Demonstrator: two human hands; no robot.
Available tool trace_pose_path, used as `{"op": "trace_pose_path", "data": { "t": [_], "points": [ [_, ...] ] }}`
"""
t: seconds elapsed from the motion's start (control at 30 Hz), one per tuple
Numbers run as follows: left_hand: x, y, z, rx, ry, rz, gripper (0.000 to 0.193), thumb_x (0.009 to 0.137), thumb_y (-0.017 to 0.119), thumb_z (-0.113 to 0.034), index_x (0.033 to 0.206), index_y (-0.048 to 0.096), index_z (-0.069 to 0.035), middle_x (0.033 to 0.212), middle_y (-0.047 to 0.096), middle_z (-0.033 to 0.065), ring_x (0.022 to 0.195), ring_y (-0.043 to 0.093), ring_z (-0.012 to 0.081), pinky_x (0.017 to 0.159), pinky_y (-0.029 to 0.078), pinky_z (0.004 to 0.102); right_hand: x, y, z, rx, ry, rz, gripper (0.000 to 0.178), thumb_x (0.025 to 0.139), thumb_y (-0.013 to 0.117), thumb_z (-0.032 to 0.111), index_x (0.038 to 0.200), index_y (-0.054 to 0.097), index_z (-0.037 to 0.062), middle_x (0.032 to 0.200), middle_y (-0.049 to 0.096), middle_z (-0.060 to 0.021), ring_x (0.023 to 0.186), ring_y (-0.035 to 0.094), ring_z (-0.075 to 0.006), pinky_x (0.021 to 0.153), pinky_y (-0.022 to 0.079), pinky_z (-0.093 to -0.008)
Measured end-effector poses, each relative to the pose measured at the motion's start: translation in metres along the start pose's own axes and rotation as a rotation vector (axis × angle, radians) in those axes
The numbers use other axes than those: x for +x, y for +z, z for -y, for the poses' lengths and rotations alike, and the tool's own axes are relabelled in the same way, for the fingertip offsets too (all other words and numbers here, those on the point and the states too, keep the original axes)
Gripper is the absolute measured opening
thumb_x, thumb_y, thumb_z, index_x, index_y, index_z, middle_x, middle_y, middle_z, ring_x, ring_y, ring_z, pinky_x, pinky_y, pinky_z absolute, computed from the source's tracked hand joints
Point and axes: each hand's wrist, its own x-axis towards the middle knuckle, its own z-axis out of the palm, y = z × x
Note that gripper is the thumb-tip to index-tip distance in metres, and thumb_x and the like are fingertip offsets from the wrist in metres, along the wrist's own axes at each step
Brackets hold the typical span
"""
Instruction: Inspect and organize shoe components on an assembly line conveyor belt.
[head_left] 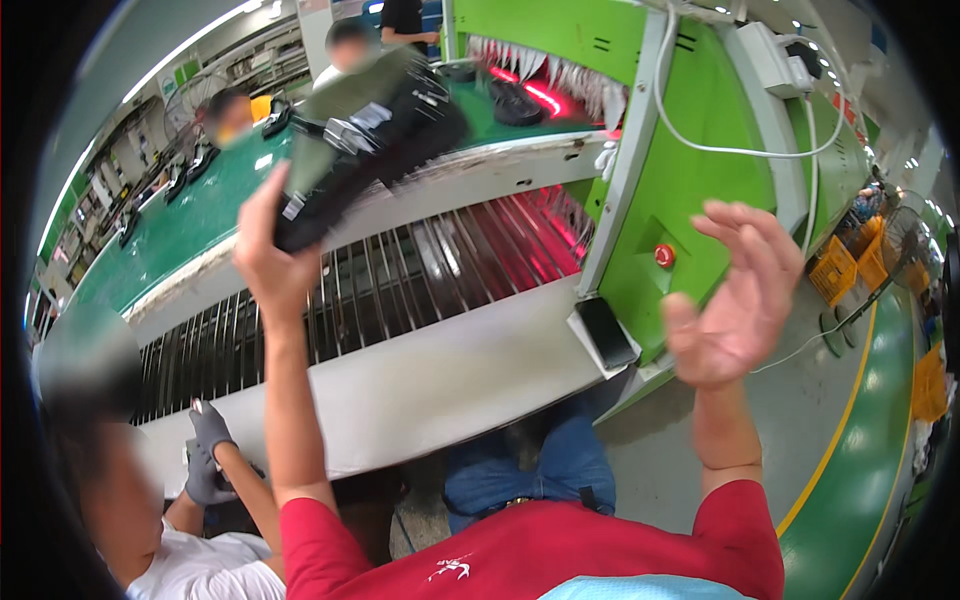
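My left hand (272, 250) is raised over the conveyor and closed on the near end of a black shoe (410, 130). The shoe has a grey-green part and small white markings, and motion blurs its outline. It is held tilted, well above the metal rollers (400, 290). My right hand (735, 300) is lifted in front of the green machine housing (720, 150), with its fingers apart and nothing in it. Behind the held shoe, another black shoe (515, 103) lies on the green belt (210, 200) near the red-lit machine opening.
More dark shoes (178, 180) stand along the belt at left. A phone (605, 332) lies by the machine, below a red button (664, 256). At my left a co-worker wears grey gloves (208, 455); others stand across the belt. Yellow crates (835, 270) and a fan (905, 240) are at right.
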Motion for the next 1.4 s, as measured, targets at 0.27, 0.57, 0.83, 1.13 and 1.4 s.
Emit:
{"op": "trace_pose_path", "data": {
  "t": [0.27,0.57,0.83,1.13,1.4],
  "points": [
    [0.042,0.038,0.150,0.685,-0.282,0.676,0.102,0.098,0.069,-0.068,0.160,0.045,0.009,0.170,0.040,0.0294,0.156,0.042,0.0441,0.127,0.037,0.0482,0.061,-0.147,-0.087,-0.229,-0.216,-0.215,0.038,0.104,0.057,0.002,0.139,0.057,-0.0140,0.125,0.069,-0.0268,0.106,0.070,-0.0289,0.097,0.057,-0.0397],
    [0.042,0.030,0.133,0.428,-0.241,0.814,0.085,0.102,0.073,-0.039,0.167,0.038,0.003,0.177,0.031,0.0229,0.167,0.024,0.0374,0.133,0.024,0.0449,0.234,-0.252,-0.311,-0.738,0.323,0.043,0.059,0.106,0.073,0.041,0.154,0.061,0.0086,0.149,0.064,-0.0140,0.137,0.062,-0.0259,0.119,0.045,-0.0406],
    [0.028,0.036,0.120,0.345,-0.308,0.734,0.069,0.099,0.078,-0.034,0.157,0.057,-0.004,0.176,0.036,0.0202,0.165,0.028,0.0423,0.132,0.026,0.0514,0.216,-0.232,-0.374,-0.661,0.559,0.436,0.069,0.091,0.084,0.054,0.145,0.069,0.0131,0.139,0.061,-0.0182,0.130,0.065,-0.0335,0.111,0.052,-0.0420],
    [0.010,0.038,0.031,0.444,-0.577,0.524,0.038,0.104,0.074,-0.028,0.123,0.074,0.005,0.154,0.060,0.0284,0.153,0.048,0.0439,0.126,0.037,0.0489,0.215,-0.242,-0.383,-0.515,0.787,0.282,0.049,0.089,0.087,0.037,0.130,0.078,0.0121,0.128,0.069,-0.0150,0.117,0.070,-0.0285,0.105,0.055,-0.0401],
    [0.007,0.054,-0.174,0.159,-0.578,0.262,0.008,0.102,0.070,0.000,0.110,0.073,-0.001,0.111,0.071,0.0098,0.089,0.073,0.0152,0.068,0.057,0.0265,0.203,-0.246,-0.406,-0.336,0.810,0.104,0.050,0.088,0.090,0.040,0.128,0.079,0.0114,0.129,0.066,-0.0150,0.111,0.072,-0.0275,0.098,0.058,-0.0387]
  ]
}}
